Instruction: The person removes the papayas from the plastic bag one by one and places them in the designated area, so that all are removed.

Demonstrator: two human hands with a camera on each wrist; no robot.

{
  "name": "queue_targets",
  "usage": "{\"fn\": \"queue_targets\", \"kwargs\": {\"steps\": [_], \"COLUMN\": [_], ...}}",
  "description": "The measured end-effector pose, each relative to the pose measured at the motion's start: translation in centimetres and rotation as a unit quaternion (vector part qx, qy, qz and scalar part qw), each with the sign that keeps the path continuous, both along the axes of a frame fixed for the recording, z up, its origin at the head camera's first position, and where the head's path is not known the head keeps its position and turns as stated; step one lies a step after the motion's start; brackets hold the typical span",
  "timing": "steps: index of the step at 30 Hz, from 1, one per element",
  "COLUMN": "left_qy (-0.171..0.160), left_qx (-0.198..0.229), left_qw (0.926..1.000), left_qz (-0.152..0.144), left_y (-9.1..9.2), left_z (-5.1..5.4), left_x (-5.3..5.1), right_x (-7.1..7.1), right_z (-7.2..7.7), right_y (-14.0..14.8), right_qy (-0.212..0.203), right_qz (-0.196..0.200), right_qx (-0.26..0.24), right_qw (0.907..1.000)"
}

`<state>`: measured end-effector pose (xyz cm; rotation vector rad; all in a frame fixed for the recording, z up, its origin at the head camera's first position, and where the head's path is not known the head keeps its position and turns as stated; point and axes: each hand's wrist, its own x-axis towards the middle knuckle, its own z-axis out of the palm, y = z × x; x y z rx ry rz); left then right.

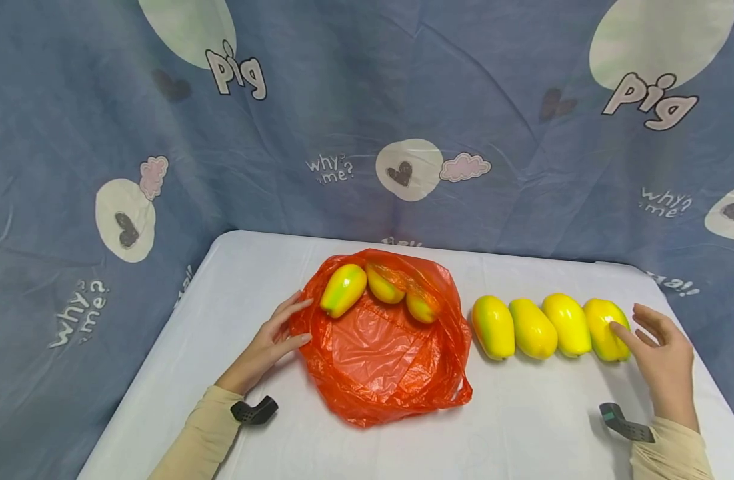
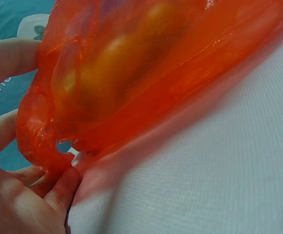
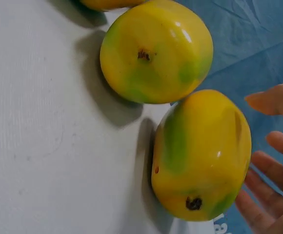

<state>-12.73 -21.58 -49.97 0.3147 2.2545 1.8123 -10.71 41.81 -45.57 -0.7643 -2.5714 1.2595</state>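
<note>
So, there's a crinkly, see-through red plastic bag [image 1: 379,403] sitting mouth-up on a white cloth-covered counter [image 1: 535,420], with three glossy yellow-green oval fruits [image 1: 344,291] inside along its far side. The left hand [image 1: 277,337] is at the bag's left edge, fingers [image 2: 10,58] spread apart and touching the plastic. Four more glossy yellow-green fruits [image 1: 533,329] lie in a row just right of the bag. The right hand [image 1: 667,353] is at the rightmost fruit [image 1: 601,337], fingers apart; can't tell if they're actually touching it. Blue printed cloth [image 1: 355,87] hangs behind everything.
</note>
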Motion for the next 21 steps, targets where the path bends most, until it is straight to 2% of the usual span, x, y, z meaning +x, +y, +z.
{"fn": "queue_targets", "kwargs": {"steps": [4,7,13,21], "left_qy": [-0.002,-0.005,-0.006,-0.004], "left_qx": [0.0,-0.001,-0.004,-0.007], "left_qw": [1.0,1.0,1.0,0.9999], "left_qz": [0.003,0.005,0.007,0.006], "left_y": [0.0,0.1,0.1,0.2], "left_z": [-0.1,-0.1,-0.1,0.1], "left_x": [-0.1,-0.1,-0.1,-0.1], "right_x": [-0.1,-0.2,-0.4,-1.0], "right_z": [0.5,1.1,2.0,2.7], "right_y": [-0.6,-1.1,-2.8,-5.7], "right_qy": [0.034,0.068,0.116,0.139], "right_qz": [-0.021,-0.012,0.048,0.138], "right_qx": [-0.016,-0.024,-0.009,0.035], "right_qw": [0.9991,0.9973,0.992,0.98]}}
